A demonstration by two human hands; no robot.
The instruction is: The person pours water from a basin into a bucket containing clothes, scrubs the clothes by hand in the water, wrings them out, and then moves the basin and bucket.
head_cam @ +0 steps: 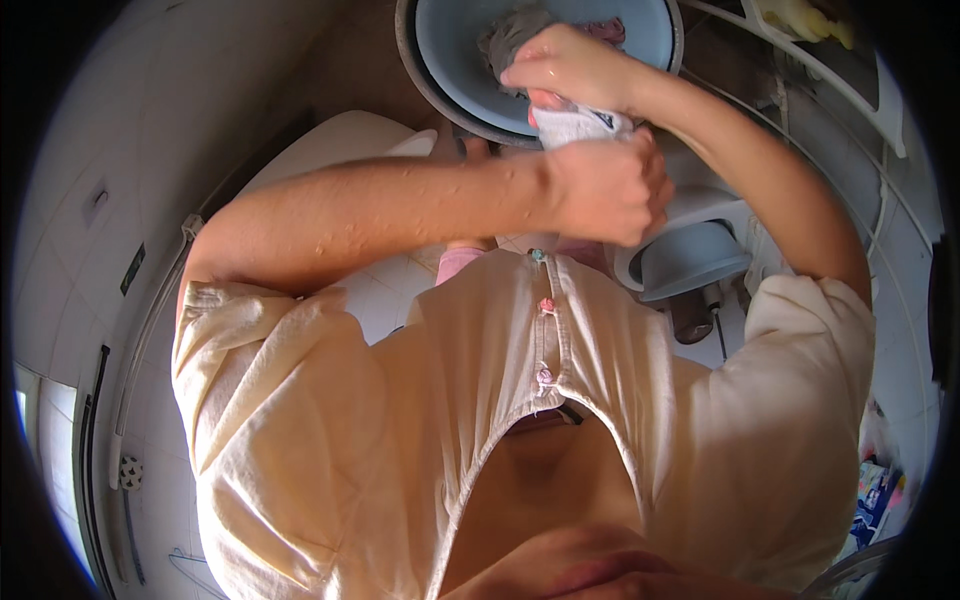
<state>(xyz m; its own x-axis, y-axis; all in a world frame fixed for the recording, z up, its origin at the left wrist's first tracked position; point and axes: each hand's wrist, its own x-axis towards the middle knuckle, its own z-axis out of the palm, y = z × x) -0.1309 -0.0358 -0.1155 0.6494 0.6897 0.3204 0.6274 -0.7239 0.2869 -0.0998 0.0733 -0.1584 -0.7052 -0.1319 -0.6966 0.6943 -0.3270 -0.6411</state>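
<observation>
Both my hands are closed on a wet white knit fabric piece, perhaps a sock, which bears a small dark mark. My left hand is a fist around its near end, with my forearm reaching across from the left. Farther out, my right hand grips the other end, its fingers curled and wet. Behind and below my right hand is a light blue basin with a grey cloth and a dark pink cloth inside. The fingers of both hands partly hide the white fabric.
A smaller grey-blue basin sits to the right, below my right forearm. A white rack with a yellow item on it stands at the upper right. Left of the large basin is a white rounded surface. Tiled wall rises at the left.
</observation>
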